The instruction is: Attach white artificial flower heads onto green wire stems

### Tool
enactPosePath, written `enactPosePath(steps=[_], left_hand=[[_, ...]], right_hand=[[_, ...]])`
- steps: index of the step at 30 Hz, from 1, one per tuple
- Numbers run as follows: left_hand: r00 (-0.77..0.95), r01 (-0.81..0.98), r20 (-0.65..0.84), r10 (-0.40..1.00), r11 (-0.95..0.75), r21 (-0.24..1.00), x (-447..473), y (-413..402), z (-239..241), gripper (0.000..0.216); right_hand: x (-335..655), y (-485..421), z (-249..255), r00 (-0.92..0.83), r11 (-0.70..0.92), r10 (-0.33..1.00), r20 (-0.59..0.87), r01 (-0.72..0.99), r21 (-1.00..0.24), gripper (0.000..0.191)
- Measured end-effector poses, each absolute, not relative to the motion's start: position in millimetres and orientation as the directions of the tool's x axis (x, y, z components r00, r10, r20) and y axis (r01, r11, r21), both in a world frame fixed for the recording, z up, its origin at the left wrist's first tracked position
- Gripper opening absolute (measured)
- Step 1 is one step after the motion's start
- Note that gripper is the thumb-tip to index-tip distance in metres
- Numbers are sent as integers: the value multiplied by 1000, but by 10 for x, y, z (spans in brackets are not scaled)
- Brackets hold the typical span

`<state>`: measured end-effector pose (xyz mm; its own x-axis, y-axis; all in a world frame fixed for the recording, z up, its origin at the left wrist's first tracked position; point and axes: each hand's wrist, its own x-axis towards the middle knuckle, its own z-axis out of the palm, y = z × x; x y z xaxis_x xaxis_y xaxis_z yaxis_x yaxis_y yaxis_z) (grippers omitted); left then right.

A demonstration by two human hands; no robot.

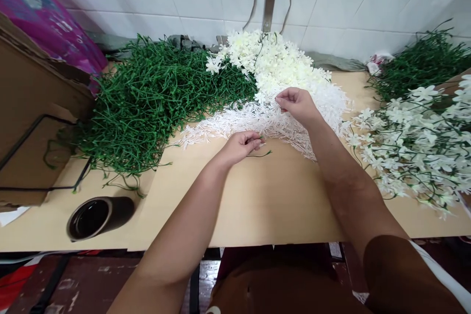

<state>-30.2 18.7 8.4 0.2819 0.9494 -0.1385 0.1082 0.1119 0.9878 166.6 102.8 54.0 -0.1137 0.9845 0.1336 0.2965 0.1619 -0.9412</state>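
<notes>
My left hand (243, 147) is closed in a pinch above the bare tabletop. A green tip shows at its fingertips, part of a thin green artificial stem. Just below those fingers is another length of green stem (262, 155); whether it joins the held one I cannot tell. Farther out, my right hand (299, 106) pinches its thumb and fingers together over a heap of thin white plastic pieces (235, 120). Anything between its fingertips is too small to make out. Behind that hand rises a pile of cream-white artificial blossoms (283, 64).
A large tangle of green stems (162, 88) spreads at left. White flowers on green stems (415, 142) lie at right, with more green stems (427, 64) behind. A dark cup-like container (121, 211), a cardboard box (37, 88) and a black wire frame (29, 189) are on the left.
</notes>
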Motion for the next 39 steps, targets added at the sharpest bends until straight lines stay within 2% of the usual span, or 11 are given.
enactPosePath(steps=[4, 10, 15, 17, 21, 23, 29, 33, 36, 39], left_hand=[[263, 118, -132, 956, 104, 988, -300, 197, 60, 9], [288, 127, -124, 949, 90, 988, -301, 187, 68, 12], [306, 110, -125, 944, 96, 989, -297, 171, 61, 25], [264, 103, -61, 963, 35, 994, -284, 172, 52, 27], [102, 171, 144, 984, -160, 972, -255, 180, 64, 12], [41, 170, 175, 984, -180, 969, -243, 182, 85, 11], [-8, -85, 63, 998, -63, 994, -193, 185, 121, 22], [-26, -145, 6, 1000, -10, 989, -205, 196, 131, 32], [-44, -188, -12, 999, 4, 982, -236, 201, 145, 28], [-45, -217, -22, 999, 12, 976, -250, 203, 155, 22]], right_hand=[[1727, 997, 521, -110, 97, 991, 74, 212, -973, 5], [1721, 988, 538, -23, 110, 994, 107, 188, -976, 5], [1704, 960, 578, -76, 125, 991, 114, 168, -978, 14], [1678, 940, 582, -113, 145, 986, 125, 188, -972, 15], [1581, 859, 596, -176, 211, 971, 164, 296, -931, 12], [1510, 800, 609, -230, 235, 960, 159, 354, -905, 12], [1295, 631, 619, -368, 357, 911, 188, 475, -804, 16], [1245, 604, 587, -424, 384, 888, 178, 469, -796, 17], [1244, 627, 560, -424, 346, 892, 154, 424, -837, 22], [1249, 654, 543, -383, 198, 921, 64, 322, -926, 23]])
